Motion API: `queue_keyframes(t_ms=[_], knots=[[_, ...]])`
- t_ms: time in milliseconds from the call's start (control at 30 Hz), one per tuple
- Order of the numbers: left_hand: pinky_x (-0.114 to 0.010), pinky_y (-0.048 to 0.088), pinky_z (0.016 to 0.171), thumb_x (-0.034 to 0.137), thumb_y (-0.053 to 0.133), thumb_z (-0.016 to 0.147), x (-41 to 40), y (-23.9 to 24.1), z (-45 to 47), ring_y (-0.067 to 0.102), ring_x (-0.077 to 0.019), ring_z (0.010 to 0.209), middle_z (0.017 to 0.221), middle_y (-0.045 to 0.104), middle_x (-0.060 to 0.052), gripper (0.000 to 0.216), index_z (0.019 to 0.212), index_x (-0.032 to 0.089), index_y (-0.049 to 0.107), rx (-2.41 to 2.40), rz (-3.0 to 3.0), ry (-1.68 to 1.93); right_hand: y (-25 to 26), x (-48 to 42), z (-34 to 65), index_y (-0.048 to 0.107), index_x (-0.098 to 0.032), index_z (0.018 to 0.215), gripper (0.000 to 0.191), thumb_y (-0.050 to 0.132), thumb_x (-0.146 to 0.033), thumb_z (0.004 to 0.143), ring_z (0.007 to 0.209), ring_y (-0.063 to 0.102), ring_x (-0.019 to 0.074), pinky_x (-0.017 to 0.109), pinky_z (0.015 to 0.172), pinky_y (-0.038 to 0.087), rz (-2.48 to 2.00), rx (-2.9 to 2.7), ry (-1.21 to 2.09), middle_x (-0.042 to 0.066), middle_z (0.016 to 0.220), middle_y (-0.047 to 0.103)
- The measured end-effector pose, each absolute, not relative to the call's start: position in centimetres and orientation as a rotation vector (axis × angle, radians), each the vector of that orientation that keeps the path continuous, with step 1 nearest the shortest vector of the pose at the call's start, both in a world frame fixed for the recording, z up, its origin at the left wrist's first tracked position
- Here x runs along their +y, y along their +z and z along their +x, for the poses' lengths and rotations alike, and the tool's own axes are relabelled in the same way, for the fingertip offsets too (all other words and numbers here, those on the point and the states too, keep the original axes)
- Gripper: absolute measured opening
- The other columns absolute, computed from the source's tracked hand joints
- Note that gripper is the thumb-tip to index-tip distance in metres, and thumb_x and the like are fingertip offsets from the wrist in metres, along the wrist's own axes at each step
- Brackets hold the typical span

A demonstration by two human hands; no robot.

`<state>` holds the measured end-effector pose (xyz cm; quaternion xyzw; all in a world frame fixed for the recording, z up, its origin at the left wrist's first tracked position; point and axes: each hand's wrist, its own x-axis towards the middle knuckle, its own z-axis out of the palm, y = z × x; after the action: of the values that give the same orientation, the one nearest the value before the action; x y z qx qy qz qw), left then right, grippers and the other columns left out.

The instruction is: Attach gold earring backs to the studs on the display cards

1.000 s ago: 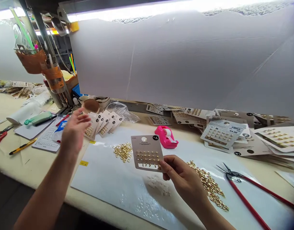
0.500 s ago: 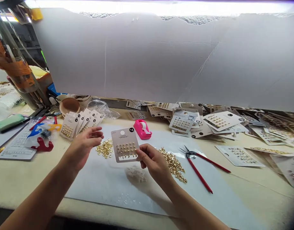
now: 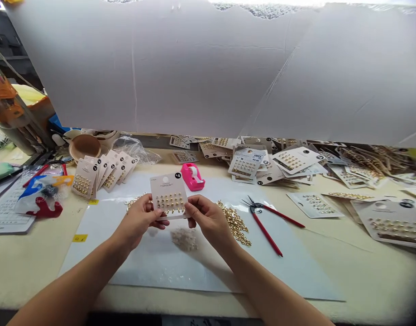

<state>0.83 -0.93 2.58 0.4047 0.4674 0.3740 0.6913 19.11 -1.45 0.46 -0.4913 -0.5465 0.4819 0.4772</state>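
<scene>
A white earring card (image 3: 169,188) with rows of small gold studs is held up over the white sheet. My left hand (image 3: 140,219) grips its lower left corner between thumb and fingers. At its lower right edge, my right hand (image 3: 208,217) pinches the card too. Under and behind my left hand lies a partly hidden pile of gold rings (image 3: 130,203). A heap of small gold pieces (image 3: 233,222) is just beyond my right hand. Below the card sits a pile of small clear pieces (image 3: 184,238).
Red-handled pliers (image 3: 267,222) lie open at the right. A pink tape dispenser (image 3: 193,177) stands behind the card. Fanned earring cards (image 3: 83,177) rest at the left, near a brown bowl (image 3: 84,148). Many more cards (image 3: 296,159) are heaped along the back right, below a white board (image 3: 194,68).
My left hand has come in from the left and taken hold of the card's lower left corner. My right hand keeps its hold. The camera view has shifted somewhat.
</scene>
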Motion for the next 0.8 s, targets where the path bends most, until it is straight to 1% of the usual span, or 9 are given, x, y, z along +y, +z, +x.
queue_keyframes(t_ms=[67, 100, 200, 267, 333, 433, 633, 800], knots=[[-0.029, 0.051, 0.060, 0.021, 0.067, 0.070, -0.7, 2.4, 0.6, 0.066, -0.0162, 0.062, 0.083, 0.068, -0.006, 0.035, 0.102, 0.014, 0.056, 1.041, 0.877, 0.908, 0.3, -0.9, 19.7, 0.059, -0.018, 0.082, 0.023, 0.055, -0.040, 0.081, 0.046, 0.053, 0.0108, 0.025, 0.045, 0.043, -1.233, -1.385, 1.104, -0.003, 0.059, 0.056], [-0.028, 0.051, 0.060, 0.021, 0.068, 0.070, -0.5, 2.4, 0.5, 0.067, -0.0161, 0.063, 0.082, 0.068, -0.006, 0.034, 0.101, 0.015, 0.056, 1.045, 0.854, 0.956, 0.2, -0.6, 20.0, 0.060, -0.018, 0.084, 0.020, 0.054, -0.037, 0.082, 0.049, 0.054, 0.0116, 0.026, 0.049, 0.045, -1.281, -1.438, 1.010, -0.001, 0.062, 0.059], [-0.025, 0.052, 0.057, 0.016, 0.070, 0.068, 0.0, 2.6, 0.1, 0.067, -0.0152, 0.062, 0.077, 0.069, -0.005, 0.031, 0.097, 0.014, 0.056, 1.094, 0.769, 1.077, -0.4, 0.5, 21.1, 0.065, -0.020, 0.083, 0.012, 0.053, -0.022, 0.082, 0.065, 0.060, 0.0146, 0.028, 0.062, 0.046, -1.535, -1.764, 0.558, 0.002, 0.077, 0.066], [-0.023, 0.051, 0.053, 0.012, 0.069, 0.069, 0.2, 2.8, -0.1, 0.067, -0.0144, 0.059, 0.075, 0.069, -0.006, 0.028, 0.093, 0.012, 0.055, 1.149, 0.731, 1.103, -0.9, 1.1, 21.5, 0.068, -0.022, 0.079, 0.015, 0.054, -0.015, 0.080, 0.076, 0.061, 0.0168, 0.029, 0.068, 0.045, -1.656, -1.962, 0.354, 0.002, 0.083, 0.067], [-0.023, 0.051, 0.051, 0.009, 0.065, 0.073, 0.2, 3.0, -0.1, 0.066, -0.0138, 0.056, 0.073, 0.068, -0.006, 0.024, 0.093, 0.012, 0.052, 1.194, 0.723, 1.103, -1.3, 1.6, 21.4, 0.070, -0.021, 0.080, 0.019, 0.054, -0.012, 0.080, 0.083, 0.061, 0.0187, 0.029, 0.070, 0.043, -1.703, -2.040, 0.313, 0.004, 0.085, 0.067], [-0.023, 0.052, 0.052, 0.008, 0.062, 0.076, 0.0, 3.1, 0.2, 0.067, -0.0140, 0.057, 0.071, 0.068, -0.005, 0.023, 0.093, 0.013, 0.048, 1.211, 0.737, 1.093, -1.8, 2.1, 20.9, 0.071, -0.021, 0.085, 0.021, 0.052, -0.011, 0.082, 0.087, 0.059, 0.0198, 0.029, 0.069, 0.042, -1.729, -2.085, 0.290, 0.006, 0.088, 0.065], [-0.027, 0.055, 0.060, 0.009, 0.057, 0.080, -0.4, 2.5, 0.5, 0.069, -0.0155, 0.061, 0.076, 0.068, -0.005, 0.016, 0.088, 0.016, 0.046, 1.152, 0.729, 1.086, -2.4, 2.7, 20.3, 0.069, -0.017, 0.080, 0.015, 0.055, -0.012, 0.080, 0.083, 0.057, 0.0202, 0.028, 0.068, 0.040, -1.780, -2.124, 0.248, 0.007, 0.083, 0.063], [-0.032, 0.055, 0.069, 0.010, 0.060, 0.077, -0.7, 1.9, 0.6, 0.070, -0.0181, 0.067, 0.081, 0.069, -0.007, 0.017, 0.086, 0.016, 0.047, 1.113, 0.726, 1.069, -2.5, 2.6, 20.8, 0.064, -0.018, 0.075, 0.018, 0.048, -0.012, 0.082, 0.078, 0.057, 0.0197, 0.028, 0.063, 0.039, -1.766, -2.077, 0.214, 0.007, 0.079, 0.064]])
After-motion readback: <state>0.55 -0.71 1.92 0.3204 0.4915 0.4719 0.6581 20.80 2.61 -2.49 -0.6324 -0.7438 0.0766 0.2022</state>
